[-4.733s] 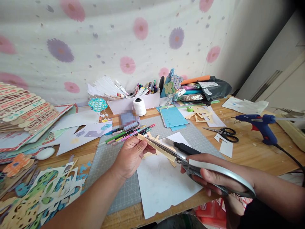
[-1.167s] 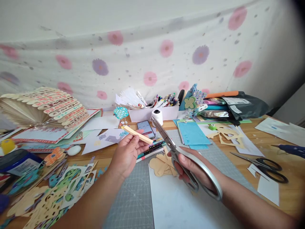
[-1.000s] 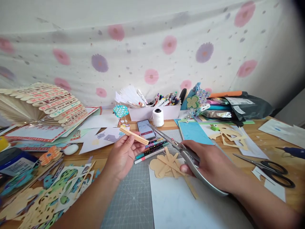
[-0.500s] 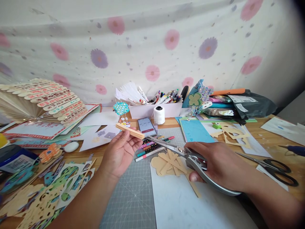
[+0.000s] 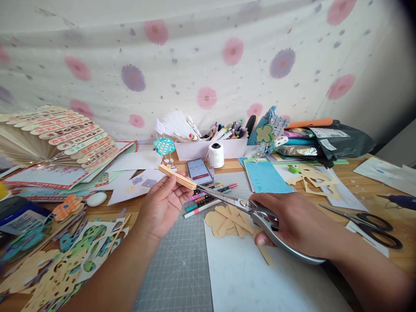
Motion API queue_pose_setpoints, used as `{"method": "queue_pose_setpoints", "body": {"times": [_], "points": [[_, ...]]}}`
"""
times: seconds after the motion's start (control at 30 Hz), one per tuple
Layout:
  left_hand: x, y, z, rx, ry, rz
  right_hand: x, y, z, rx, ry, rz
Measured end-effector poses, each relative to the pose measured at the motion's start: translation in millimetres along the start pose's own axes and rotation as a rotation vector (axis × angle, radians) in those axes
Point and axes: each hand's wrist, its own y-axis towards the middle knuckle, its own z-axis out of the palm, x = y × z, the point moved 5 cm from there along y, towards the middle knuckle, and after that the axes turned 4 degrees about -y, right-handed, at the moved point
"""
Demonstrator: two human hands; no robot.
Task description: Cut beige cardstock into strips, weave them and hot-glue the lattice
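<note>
A person's left hand (image 5: pixel 162 206) pinches a stack of tan strips (image 5: pixel 177 177), raised over a gray cutting mat (image 5: pixel 175 264) on the tabletop. The right hand (image 5: pixel 297 221) has its grip wrapped around silver scissors (image 5: pixel 222 197), blade tips at the stack's right end; contact is unclear. Below, tan cutouts (image 5: pixel 224 223) lie heaped on white paper (image 5: pixel 253 277), near several markers (image 5: pixel 203 207).

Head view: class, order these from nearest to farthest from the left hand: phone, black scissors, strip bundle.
1. Strip bundle: held in the left hand.
2. Phone: farther back, left of the spool.
3. Black scissors: far right.
</note>
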Motion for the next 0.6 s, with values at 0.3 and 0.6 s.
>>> {"method": "queue_pose_setpoints", "body": {"times": [0.3,0.6], "points": [[-2,0,-1.1,0.019,0.039,0.017,1,0,-1,-0.002,0.025,-0.004],[5,-5,4.2,0.049,0.119,0.014,9,2,2,-0.028,0.076,-0.022]]}}
